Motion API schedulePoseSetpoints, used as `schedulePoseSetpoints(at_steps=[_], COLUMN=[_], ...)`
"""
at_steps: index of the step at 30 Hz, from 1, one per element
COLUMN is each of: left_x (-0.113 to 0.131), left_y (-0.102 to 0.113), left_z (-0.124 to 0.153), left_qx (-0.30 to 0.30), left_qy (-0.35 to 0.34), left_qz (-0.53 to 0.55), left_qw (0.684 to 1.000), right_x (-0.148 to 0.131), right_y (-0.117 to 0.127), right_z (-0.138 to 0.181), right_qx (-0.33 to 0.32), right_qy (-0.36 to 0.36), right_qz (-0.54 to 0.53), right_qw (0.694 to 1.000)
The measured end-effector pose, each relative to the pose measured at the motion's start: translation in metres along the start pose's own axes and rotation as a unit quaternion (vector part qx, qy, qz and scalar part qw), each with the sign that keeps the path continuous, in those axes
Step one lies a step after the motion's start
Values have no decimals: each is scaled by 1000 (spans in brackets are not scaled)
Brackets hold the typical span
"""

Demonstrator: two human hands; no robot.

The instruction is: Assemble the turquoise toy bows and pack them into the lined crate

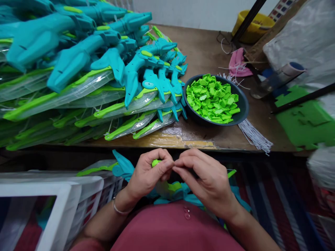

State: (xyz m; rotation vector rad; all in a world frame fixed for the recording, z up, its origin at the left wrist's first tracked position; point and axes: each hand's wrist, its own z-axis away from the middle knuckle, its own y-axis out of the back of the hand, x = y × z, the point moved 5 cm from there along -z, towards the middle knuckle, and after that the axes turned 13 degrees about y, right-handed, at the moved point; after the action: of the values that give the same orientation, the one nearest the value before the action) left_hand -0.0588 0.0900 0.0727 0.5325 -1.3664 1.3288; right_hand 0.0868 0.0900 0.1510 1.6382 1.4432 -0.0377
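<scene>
My left hand [149, 172] pinches a small green plastic piece [156, 162] between thumb and fingers, just below the table's front edge. My right hand [202, 177] meets it fingertip to fingertip, fingers pinched together at the same spot; what it grips is too small to see. A teal and green toy sword [123, 167] lies across my lap under both hands, mostly hidden. A dark bowl [242, 104] full of small green plastic pieces [213, 99] stands on the wooden table [204, 52] just beyond my hands.
A big pile of teal-handled toy swords in clear sleeves [86, 73] covers the table's left half. White strings [255, 136] lie by the bowl. A white plastic crate [65, 198] stands at my left. Green foam sheets [306, 122] and a yellow bucket [252, 24] are at right.
</scene>
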Motion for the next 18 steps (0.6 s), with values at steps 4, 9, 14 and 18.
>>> schedulePoseSetpoints(at_steps=[4,9,14,18], left_x=[-2,-3,-1,1], left_y=[2,3,-2,-7], left_z=[0,0,-9,-19], left_qx=[10,2,-48,-85], left_qy=[-8,-15,-22,-11], left_qz=[9,24,50,80], left_qw=[1000,1000,997,993], right_x=[-4,-3,-7,-14], right_y=[8,11,11,20], right_z=[2,8,12,15], right_qx=[-35,-61,-51,-40], right_qy=[3,-19,-20,-27], right_qz=[39,55,59,88], right_qw=[999,996,997,995])
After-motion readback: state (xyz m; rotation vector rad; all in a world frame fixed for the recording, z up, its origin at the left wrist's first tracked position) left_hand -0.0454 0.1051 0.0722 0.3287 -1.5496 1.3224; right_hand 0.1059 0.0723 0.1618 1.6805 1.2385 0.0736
